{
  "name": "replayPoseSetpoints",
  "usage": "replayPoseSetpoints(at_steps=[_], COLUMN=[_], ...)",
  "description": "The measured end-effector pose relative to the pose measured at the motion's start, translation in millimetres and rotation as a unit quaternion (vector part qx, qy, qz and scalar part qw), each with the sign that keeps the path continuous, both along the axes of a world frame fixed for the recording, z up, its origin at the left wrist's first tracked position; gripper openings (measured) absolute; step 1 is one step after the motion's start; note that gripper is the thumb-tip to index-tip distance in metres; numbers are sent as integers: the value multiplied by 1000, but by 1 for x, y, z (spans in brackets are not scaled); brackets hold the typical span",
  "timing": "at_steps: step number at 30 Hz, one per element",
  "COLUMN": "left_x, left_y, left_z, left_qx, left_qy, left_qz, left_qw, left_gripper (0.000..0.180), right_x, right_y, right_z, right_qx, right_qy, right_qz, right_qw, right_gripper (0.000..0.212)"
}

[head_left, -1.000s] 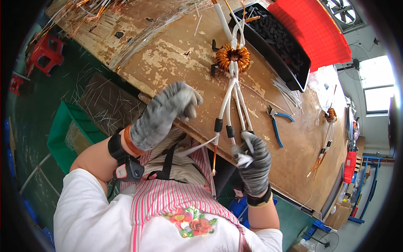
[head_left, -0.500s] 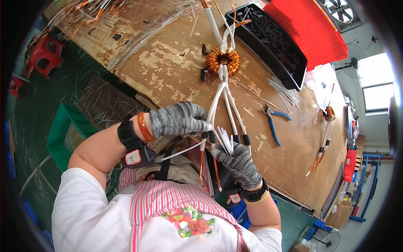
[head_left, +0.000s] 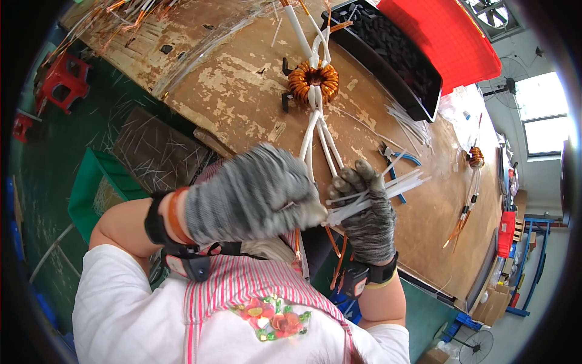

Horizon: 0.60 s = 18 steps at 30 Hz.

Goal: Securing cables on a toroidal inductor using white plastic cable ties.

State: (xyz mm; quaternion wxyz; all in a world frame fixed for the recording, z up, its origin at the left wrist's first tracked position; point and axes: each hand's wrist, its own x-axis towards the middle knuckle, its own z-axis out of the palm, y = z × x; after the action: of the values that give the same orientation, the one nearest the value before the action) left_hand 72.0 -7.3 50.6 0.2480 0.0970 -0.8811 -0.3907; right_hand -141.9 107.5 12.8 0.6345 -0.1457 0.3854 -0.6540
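Observation:
A ring-shaped copper-wound coil (head_left: 313, 85) sits on the worn table, and white-sleeved leads (head_left: 326, 142) run from it toward me. My hands cover the middle of the leads; bare copper ends (head_left: 338, 258) hang below them. My right hand (head_left: 371, 224), in a grey knit glove, is closed round a bundle of thin white plastic strips (head_left: 403, 185) fanning out to the right. My left hand (head_left: 248, 194), gloved alike and slightly blurred, has its fingertips pinched at the left ends of those strips. The black bands on the leads are hidden.
Blue-handled cutters (head_left: 391, 173) lie right of my right hand, beside more white strips (head_left: 409, 130). A black bin (head_left: 418, 109) of small black pieces and a red crate (head_left: 448, 45) stand at the back. Another wound coil (head_left: 475, 158) lies at far right. Wire scraps (head_left: 136, 18) cover the far left.
My right hand has risen and turned, so the strips now point right. The left hand has left the lead and come up to them. The coil has shifted slightly left and away.

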Motion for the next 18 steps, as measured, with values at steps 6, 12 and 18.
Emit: replayPoseSetpoints(at_steps=[6, 12, 18], left_x=[-25, -22, -13], left_y=[16, 13, 6], left_z=[-24, -24, -29], left_qx=[-116, -179, -54], left_qy=[-91, -163, -19], left_qz=[24, 8, 54], left_qw=[989, 970, 997], left_gripper=[31, 24, 21], right_x=[20, 18, 6], right_y=[-8, -3, 6], right_z=[8, 14, 27], right_qx=[-78, -51, 36], right_qy=[-49, -26, 341], right_qz=[2, 12, 14], right_qw=[996, 998, 939], right_gripper=[49, 53, 43])
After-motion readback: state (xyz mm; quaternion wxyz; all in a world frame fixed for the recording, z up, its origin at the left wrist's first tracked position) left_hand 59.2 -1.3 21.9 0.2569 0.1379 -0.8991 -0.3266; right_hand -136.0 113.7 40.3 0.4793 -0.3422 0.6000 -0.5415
